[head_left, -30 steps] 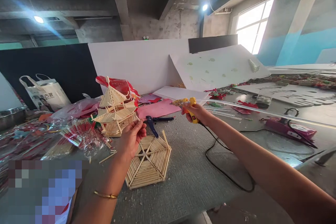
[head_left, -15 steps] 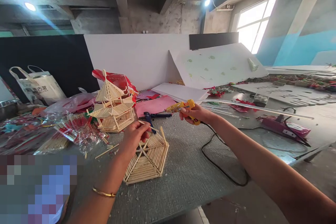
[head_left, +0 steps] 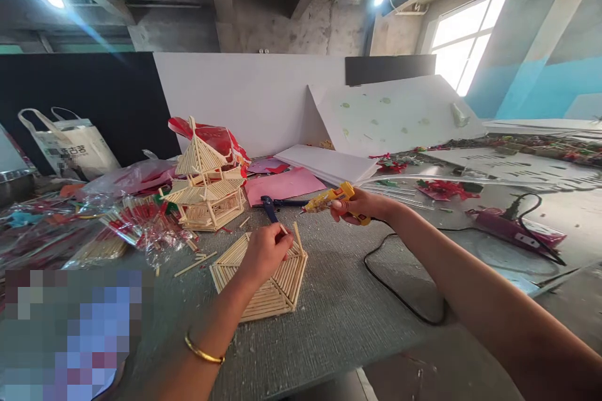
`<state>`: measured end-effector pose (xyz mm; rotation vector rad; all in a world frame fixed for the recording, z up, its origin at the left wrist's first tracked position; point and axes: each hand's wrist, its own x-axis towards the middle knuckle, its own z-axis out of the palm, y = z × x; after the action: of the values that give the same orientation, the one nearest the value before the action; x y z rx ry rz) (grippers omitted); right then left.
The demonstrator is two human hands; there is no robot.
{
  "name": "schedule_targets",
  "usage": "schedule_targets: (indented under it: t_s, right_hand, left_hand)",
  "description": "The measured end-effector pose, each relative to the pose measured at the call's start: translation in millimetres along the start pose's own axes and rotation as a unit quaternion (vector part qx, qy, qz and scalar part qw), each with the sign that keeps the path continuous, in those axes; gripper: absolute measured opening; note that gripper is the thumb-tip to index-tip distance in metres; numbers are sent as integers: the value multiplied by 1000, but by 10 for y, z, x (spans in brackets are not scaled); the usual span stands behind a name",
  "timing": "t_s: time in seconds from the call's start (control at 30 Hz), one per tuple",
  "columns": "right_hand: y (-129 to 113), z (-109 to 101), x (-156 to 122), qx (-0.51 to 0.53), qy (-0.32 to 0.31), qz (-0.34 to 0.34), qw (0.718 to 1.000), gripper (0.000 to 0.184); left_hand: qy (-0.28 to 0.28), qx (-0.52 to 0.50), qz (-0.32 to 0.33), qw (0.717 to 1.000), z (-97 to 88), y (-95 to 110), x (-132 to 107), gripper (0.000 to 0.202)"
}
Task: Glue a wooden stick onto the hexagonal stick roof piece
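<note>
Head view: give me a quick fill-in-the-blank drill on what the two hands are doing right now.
1. The right hand grips a yellow ____.
2. The left hand pinches a thin stick over the flat ____-shaped stick panel.
3. The stick pagoda stands on the table to the ____ of the left hand.
4. A black ____ trails from the right hand across the table.

Missing words: glue gun; hexagon; left; cord

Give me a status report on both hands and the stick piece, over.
Left hand pinching a small stick on the hexagonal stick roof. Right hand gripping yellow glue gun, nozzle aimed toward it. Blue scissors lie just behind.
</note>
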<state>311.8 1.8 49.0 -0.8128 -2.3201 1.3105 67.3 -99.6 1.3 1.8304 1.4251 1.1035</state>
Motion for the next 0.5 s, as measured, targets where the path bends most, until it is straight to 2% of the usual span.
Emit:
schedule_targets:
  t_s: [0.13, 0.2, 0.27, 0.33, 0.4, 0.5]
  right_hand:
    - [-44, -30, -43, 1, -33, 14, 999, 40]
    - [-68, -58, -73, -5, -46, 18, 999, 39]
    - [-76, -96, -103, 2, -48, 10, 999, 39]
    - [-65, -133, -126, 20, -35, -10, 999, 40]
    - [-44, -151, -137, 47, -10, -45, 998, 42]
    - [-37, -122, -128, 80, 19, -130, 988, 42]
  left_hand:
    - [10, 4, -7, 1000, -8, 22, 5, 19]
    - [46, -48, -20, 998, -39, 23, 25, 20]
    - [96, -154, -33, 983, -87, 44, 44, 22]
    - [127, -289, -49, 947, -140, 87, 53, 24]
    - [131, -407, -69, 901, -185, 138, 52, 22]
    - [127, -521, -90, 840, -217, 189, 44, 19]
